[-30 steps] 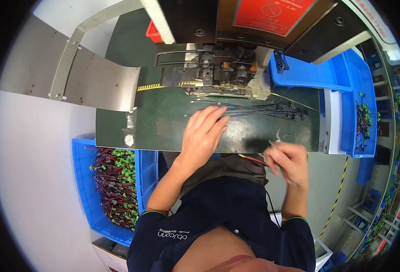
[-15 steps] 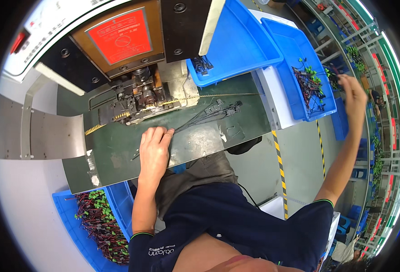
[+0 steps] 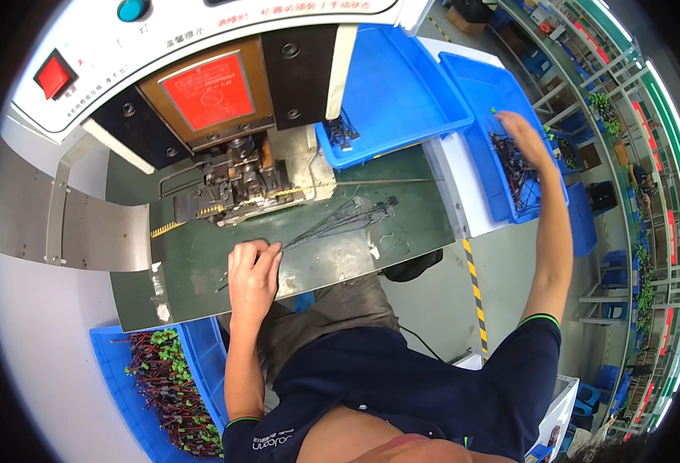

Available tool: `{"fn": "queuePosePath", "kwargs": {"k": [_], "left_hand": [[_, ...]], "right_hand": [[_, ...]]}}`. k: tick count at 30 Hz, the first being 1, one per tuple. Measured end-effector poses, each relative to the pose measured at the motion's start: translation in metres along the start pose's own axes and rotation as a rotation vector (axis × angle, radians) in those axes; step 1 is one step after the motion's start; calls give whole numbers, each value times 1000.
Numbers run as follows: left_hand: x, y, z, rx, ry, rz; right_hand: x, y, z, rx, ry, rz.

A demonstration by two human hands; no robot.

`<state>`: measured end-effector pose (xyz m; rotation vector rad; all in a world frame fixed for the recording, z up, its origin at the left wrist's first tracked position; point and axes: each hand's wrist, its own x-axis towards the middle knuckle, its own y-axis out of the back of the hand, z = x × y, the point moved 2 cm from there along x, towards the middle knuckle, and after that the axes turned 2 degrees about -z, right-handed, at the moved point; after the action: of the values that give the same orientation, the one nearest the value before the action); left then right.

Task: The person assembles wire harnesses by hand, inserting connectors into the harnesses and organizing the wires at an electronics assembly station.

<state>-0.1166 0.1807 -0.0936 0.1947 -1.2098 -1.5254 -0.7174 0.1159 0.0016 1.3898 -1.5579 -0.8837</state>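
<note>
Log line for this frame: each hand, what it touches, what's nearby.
left hand: flat on green work plate, fingertips on thin black wires | right hand: reaching into blue bin of wired parts | nearby: press machine

Workshop interior, evenly and brightly lit. A dark green metal worktop (image 3: 355,255) occupies the centre. At 12 o'clock stands a white machine housing (image 3: 201,31) with a red square button (image 3: 53,76) at 10 o'clock. A bent grey sheet-metal guard (image 3: 62,231) lies at 9 o'clock. Grey floor (image 3: 502,285) at 3 o'clock carries a yellow-and-black hazard stripe (image 3: 475,297). Metal shelving racks (image 3: 648,154) line the 2 to 4 o'clock edge.
</note>
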Motion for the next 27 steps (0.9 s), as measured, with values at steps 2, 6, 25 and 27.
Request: {"fn": "queuePosePath", "kwargs": {"k": [2, 6, 25, 27], "left_hand": [[0, 1, 1, 4, 2, 9], [-1, -2, 3, 13, 10, -2], [-1, 2, 4, 22, 26, -24], [1, -2, 4, 16, 14, -27]], "right_hand": [[6, -22, 11, -61, -46, -156], [2, -10, 12, -329, -409, -129], [-85, 55, -42, -789, -470, -411], [-96, 40, -31, -906, -650, -574]]}}
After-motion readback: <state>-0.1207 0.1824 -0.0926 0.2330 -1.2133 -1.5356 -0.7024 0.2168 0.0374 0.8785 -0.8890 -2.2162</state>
